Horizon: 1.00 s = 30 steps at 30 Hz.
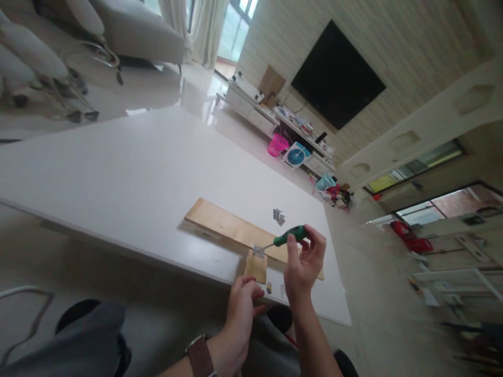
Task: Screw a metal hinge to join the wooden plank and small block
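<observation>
In my right hand [304,262] is a green-handled screwdriver [290,235], its shaft slanting down to the left. The tip meets a small metal hinge-like bracket [258,251] where a short wooden board [255,268] joins a long wooden board [222,222]. My left hand [245,298], with a brown watch strap at the wrist, grips the near end of the short board at the table edge. Its lower fingers are partly hidden. The long board lies across the white table [129,162], and its right part passes behind my right hand.
Several metal brackets [279,215] lie beyond the long board. A small yellow and dark item [269,287] sits near the table's front edge. Farther off are a pink basket [277,145], a blue and white fan [296,155] and a wall-mounted television [338,76].
</observation>
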Available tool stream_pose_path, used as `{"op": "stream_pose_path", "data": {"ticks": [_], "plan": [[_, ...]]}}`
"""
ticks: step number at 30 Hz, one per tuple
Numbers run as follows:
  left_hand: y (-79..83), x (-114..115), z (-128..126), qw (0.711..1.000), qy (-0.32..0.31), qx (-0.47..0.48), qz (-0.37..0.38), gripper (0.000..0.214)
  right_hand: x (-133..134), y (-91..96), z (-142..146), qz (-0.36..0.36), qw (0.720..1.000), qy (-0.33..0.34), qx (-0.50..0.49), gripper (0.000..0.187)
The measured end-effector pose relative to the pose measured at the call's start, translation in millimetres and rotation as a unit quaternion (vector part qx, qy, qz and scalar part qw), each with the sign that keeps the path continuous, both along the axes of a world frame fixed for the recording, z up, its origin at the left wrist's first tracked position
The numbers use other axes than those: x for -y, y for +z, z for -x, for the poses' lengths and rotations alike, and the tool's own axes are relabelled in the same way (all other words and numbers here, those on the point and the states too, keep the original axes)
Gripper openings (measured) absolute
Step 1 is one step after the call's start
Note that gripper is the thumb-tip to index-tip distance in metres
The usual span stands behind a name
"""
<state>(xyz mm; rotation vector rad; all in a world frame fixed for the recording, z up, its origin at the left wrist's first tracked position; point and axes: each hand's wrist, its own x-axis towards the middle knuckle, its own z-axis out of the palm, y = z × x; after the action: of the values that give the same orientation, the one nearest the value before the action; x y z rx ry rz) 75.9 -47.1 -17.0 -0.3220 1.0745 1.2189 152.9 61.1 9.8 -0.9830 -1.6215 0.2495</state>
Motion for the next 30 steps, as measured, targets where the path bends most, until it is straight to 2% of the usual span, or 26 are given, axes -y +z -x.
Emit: {"op": "stream_pose_path", "data": {"ticks": [6, 12, 18, 22, 25, 30], "plan": [[10.1, 3, 5, 1.0, 0.009, 0.01, -0.004, 0.017, 1, 4.4, 6, 0.011, 1.0, 0.02, -0.014, 0.034], [6.6, 6, 4, 1.0, -0.005, -0.013, -0.009, 0.016, 4, 7.0, 4, -0.014, 1.0, -0.01, 0.015, 0.03], [3.6, 12, 8, 1.0, -0.022, -0.01, -0.015, 0.02, 4, 4.8, 0, 0.006, 1.0, 0.02, 0.017, 0.036], [7.7, 12, 13, 1.0, -0.021, -0.004, -0.015, 0.018, 4, 5.5, 0, -0.037, 0.999, -0.004, 0.019, 0.031], [10.6, 11, 15, 1.0, -0.022, -0.006, -0.009, 0.018, 6, 8.2, 1, -0.04, 0.999, -0.02, 0.02, 0.03], [15.0, 9, 19, 1.0, -0.03, 0.003, -0.005, 0.012, 6, 6.8, 1, -0.024, 0.999, 0.043, 0.024, 0.041]]}}
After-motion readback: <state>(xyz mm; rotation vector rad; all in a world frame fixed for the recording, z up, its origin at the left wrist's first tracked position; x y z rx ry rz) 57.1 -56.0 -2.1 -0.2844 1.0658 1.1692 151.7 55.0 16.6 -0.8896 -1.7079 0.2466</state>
